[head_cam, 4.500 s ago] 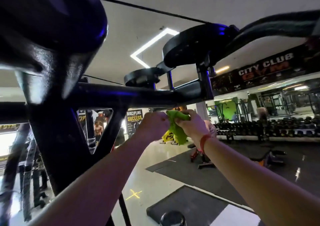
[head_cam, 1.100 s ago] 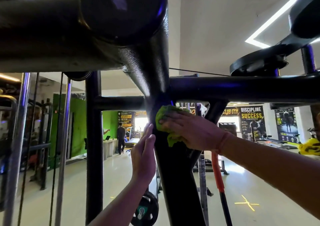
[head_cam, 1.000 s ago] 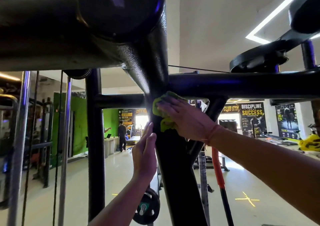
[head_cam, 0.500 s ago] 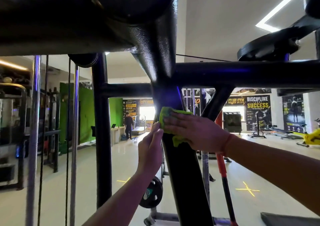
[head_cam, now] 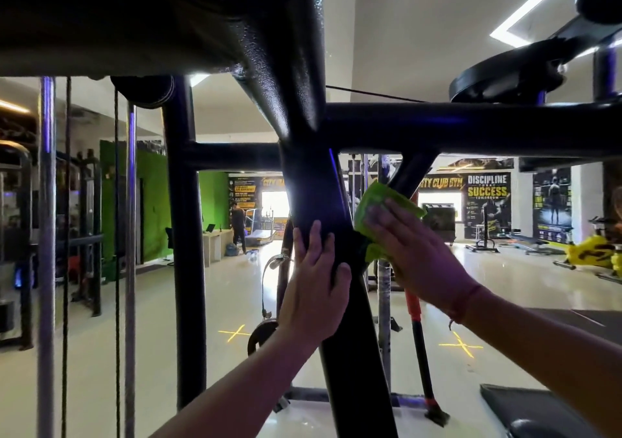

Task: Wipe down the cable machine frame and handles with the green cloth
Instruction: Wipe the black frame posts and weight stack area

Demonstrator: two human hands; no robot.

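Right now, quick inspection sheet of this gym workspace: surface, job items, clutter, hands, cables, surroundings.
Surface: slanted black frame post of the cable machine, textured paint, glare on its upper part.
Job's things: green cloth pressed flat against the right side of that post, just under the horizontal crossbar.
Clutter: weight plate low behind the post; red-and-black bar leaning to the right.
Grips: left hand rests flat on the post, fingers straight; right hand presses the cloth with flat fingers.
Cables: two dark cables hang vertically at left beside chrome guide rods; a thin cable runs above the crossbar.
Surroundings: gym floor with yellow X marks, wall posters, a person far off.
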